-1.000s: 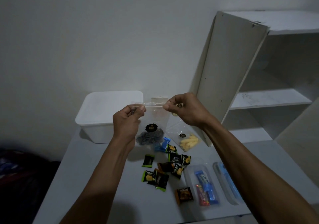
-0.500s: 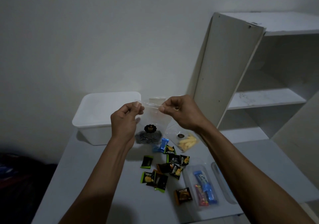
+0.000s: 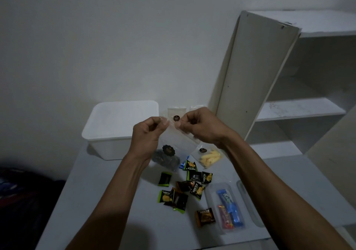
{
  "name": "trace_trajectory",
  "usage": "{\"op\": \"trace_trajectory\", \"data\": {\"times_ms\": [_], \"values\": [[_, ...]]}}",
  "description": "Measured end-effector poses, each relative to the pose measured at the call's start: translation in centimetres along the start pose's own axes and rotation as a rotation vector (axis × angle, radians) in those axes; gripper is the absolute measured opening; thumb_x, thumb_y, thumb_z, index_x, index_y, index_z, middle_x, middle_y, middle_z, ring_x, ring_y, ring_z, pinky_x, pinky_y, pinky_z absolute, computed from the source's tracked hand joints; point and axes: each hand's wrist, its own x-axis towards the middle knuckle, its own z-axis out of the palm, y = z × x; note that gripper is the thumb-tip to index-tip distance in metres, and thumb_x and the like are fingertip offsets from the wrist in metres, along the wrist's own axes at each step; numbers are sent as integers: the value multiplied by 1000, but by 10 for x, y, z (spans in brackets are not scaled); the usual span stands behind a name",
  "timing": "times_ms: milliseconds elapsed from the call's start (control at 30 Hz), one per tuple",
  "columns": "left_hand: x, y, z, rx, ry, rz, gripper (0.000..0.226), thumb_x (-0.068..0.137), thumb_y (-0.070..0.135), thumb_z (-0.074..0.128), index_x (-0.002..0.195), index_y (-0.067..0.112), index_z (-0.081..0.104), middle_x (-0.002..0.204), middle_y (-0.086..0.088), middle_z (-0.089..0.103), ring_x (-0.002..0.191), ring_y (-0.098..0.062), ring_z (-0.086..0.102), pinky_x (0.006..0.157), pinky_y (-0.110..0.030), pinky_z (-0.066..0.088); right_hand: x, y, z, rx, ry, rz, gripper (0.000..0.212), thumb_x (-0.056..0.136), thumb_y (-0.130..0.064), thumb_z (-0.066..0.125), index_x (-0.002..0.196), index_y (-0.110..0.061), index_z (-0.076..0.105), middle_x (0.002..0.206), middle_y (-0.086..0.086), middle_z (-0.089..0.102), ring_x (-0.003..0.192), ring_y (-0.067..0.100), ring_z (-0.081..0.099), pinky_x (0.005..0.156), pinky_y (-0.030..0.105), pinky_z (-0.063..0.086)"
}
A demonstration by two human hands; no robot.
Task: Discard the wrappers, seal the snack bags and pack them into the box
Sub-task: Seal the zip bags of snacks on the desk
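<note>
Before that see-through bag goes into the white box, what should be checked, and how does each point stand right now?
1. Both hands hold the bag: ok. Left hand and right hand pinch the top edge of the bag.
2. Bag sealed: cannot tell; the strip is too faint.
3. Dark snacks sit low in the bag, away from the strip: ok.
4. Box open: not ok; its lid is on.
5. Other bags done: cannot tell; the yellow-snack bag lies on the table.
6. Wrappers discarded: not ok; several lie on the table.

bare table [image 3: 107, 201] left of scattered wrappers [image 3: 185, 188], lidded white box [image 3: 115, 132] behind, shelf [image 3: 256, 72] right
</note>
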Motion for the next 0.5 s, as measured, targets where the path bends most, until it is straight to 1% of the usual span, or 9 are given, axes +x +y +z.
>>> {"op": "trace_trajectory", "data": {"times_ms": [33,100,167,233,300,400,467,500], "values": [[1,-1,1,14,53,6,7,84,19,74,87,14,70,84,4,71,76,-2,62,71,-19,49,0,2,1,5,18,7,18,92,-28,67,77,-17,70,67,-10,65,59,-2,56,56,17,45],[1,-1,5,43,184,-4,21,79,30,79,91,16,69,92,1,70,79,-8,61,71,-20,49,0,5,8,42,92,20,18,92,-27,66,81,-14,71,69,-7,64,59,1,55,57,19,45],[-4,1,11,94,272,-37,31,77,43,78,86,14,70,86,1,70,74,-8,60,67,-20,47,0,8,16,61,163,24,18,93,-26,66,83,-11,72,66,-7,62,54,-2,51,55,17,42],[-10,3,16,149,283,-86,37,78,51,74,76,14,72,76,2,71,69,-6,61,63,-21,46,-2,10,23,55,189,16,21,94,-25,65,81,-9,70,60,-8,57,44,-4,46,46,10,37],[-12,5,20,158,284,-125,32,80,47,75,70,17,72,74,5,72,71,-3,63,63,-21,46,-4,10,28,44,187,-4,21,95,-23,64,78,-11,68,58,-10,53,42,-5,44,43,5,33],[-12,7,22,131,295,-152,16,84,30,75,70,23,72,78,10,71,77,0,62,62,-15,43,-3,10,31,48,188,-7,19,96,-22,62,82,-10,70,64,-10,57,48,-8,47,48,5,36],[-11,7,22,116,294,-156,18,85,20,74,67,24,71,75,9,70,74,-1,61,60,-12,42,-3,12,33,54,199,12,19,96,-23,62,83,-11,70,68,-8,61,56,-5,51,53,8,39],[-10,7,22,116,289,-157,21,85,18,73,65,23,70,73,6,69,70,-3,60,58,-11,42,-2,13,33,61,206,24,20,96,-24,62,84,-10,71,70,-6,63,61,-1,53,56,11,41]]}}
